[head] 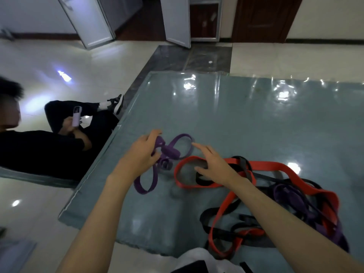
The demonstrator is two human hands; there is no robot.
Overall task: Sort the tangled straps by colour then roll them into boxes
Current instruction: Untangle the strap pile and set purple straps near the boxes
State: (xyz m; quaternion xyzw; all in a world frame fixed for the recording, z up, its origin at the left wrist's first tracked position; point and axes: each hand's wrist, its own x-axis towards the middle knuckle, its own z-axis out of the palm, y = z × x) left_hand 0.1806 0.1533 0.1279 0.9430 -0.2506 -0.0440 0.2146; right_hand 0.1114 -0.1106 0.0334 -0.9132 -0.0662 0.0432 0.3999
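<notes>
Grey-blue bench [246, 119] under glossy clear film, standing on a pale tiled floor [59, 62]; no readable writing, brand or label anywhere. Seated person in black [39, 146] on the floor just left of the bench, holding a small pale device [76, 116]; its face is too blurred to read. Tangled pile of red, black and purple straps [275, 205] on the bench's near right part. One red strap loop [184, 184] reaches left out of the pile. Separate purple strap [177, 152] lies left of the pile, looped and twisted, apart from the red loop. Left hand [141, 156] grips the purple strap at its upper left end, fingers curled round it. Right hand [212, 164] is spread wide over the red loop, fingers straight, index pointing toward the purple strap; holds nothing.
</notes>
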